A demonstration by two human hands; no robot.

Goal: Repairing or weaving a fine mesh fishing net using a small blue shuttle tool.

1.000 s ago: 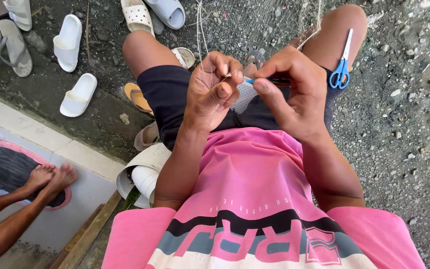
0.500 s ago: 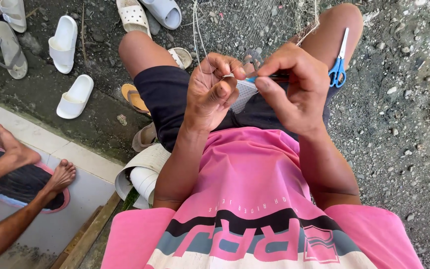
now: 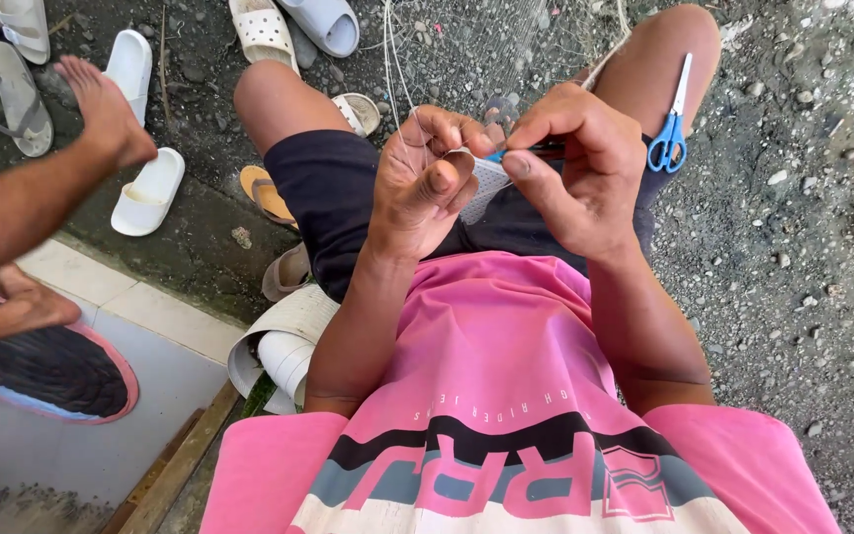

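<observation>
White netting (image 3: 486,183) sits pinched between both hands over the lap, thin strands running up toward twelve o'clock. Left hand (image 3: 427,183) curls its fingers around the mesh edge; right hand (image 3: 575,168) presses thumb and forefinger closed on a slim blue tool (image 3: 501,154) at the net. Blue-handled scissors (image 3: 669,124) rest on the right thigh, at two o'clock from the hands. Pale sandals (image 3: 145,193) lie on the gravel ground (image 3: 793,247) at ten o'clock, near another person's foot (image 3: 101,109).
</observation>
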